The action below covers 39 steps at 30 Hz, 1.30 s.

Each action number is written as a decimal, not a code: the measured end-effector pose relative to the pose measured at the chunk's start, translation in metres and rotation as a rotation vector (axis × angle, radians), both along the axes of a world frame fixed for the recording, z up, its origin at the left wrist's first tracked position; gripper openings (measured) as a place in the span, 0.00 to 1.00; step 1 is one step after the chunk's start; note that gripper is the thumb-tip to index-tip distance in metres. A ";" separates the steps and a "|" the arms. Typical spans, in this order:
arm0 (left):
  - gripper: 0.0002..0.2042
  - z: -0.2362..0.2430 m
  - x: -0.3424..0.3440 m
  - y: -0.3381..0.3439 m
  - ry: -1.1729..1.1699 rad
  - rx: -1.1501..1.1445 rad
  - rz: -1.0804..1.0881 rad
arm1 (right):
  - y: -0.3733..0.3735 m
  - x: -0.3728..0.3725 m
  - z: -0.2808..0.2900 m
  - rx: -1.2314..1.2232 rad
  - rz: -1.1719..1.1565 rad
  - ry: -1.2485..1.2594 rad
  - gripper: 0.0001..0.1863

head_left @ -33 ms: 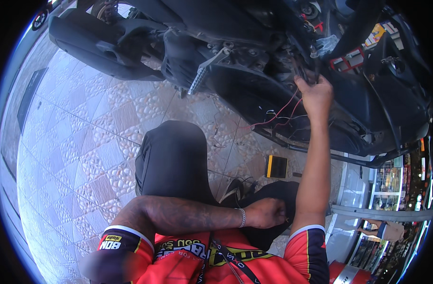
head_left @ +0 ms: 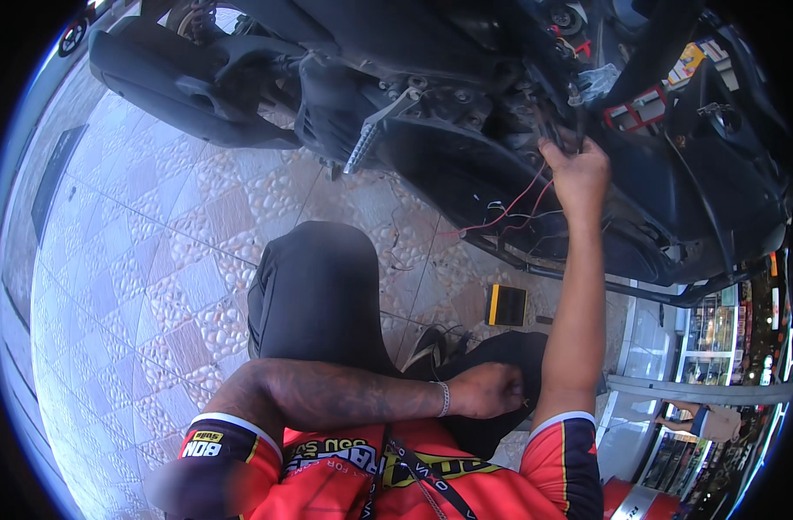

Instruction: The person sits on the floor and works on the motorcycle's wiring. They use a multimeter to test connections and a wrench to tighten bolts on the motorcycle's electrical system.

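Observation:
My right arm reaches up to a partly stripped black scooter (head_left: 466, 169). My right hand (head_left: 581, 178) is closed at its dark inner parts, beside the frame; what its fingers grip is hidden. Loose red wires (head_left: 526, 204) and thin pale wires hang from the scooter just left of that hand. Bent across my lap, my left arm ends in my left hand (head_left: 487, 390), which rests over my dark-trousered leg (head_left: 483, 355). Its fingers are curled inward, with a tiny bit showing at the fingertips, too small to name.
On the patterned tile floor (head_left: 197, 260) lies a black-and-yellow box (head_left: 506, 305). The scooter's metal footpeg (head_left: 362, 146) sticks out toward me. Red and white packs (head_left: 639, 111) sit beyond the right hand. Glass display shelves (head_left: 708, 338) stand at the right, near another person (head_left: 717, 425).

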<state>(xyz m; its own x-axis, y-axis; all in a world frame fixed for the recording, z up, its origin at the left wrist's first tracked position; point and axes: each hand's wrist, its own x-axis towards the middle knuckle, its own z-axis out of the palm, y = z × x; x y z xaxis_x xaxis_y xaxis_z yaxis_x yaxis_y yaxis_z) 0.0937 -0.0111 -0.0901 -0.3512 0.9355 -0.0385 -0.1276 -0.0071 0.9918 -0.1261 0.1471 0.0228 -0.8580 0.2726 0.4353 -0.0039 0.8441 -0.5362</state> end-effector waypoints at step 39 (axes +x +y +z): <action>0.11 -0.010 -0.003 0.006 0.044 0.002 0.003 | 0.028 0.009 0.079 0.547 -0.052 0.564 0.18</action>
<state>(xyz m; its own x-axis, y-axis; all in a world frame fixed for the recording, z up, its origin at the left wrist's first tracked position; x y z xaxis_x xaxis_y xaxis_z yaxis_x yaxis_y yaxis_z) 0.0904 -0.0053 -0.0997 -0.3555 0.9345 -0.0209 -0.0838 -0.0096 0.9964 -0.1169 0.1748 0.1016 -0.4599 -0.0724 0.8850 -0.1046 0.9941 0.0270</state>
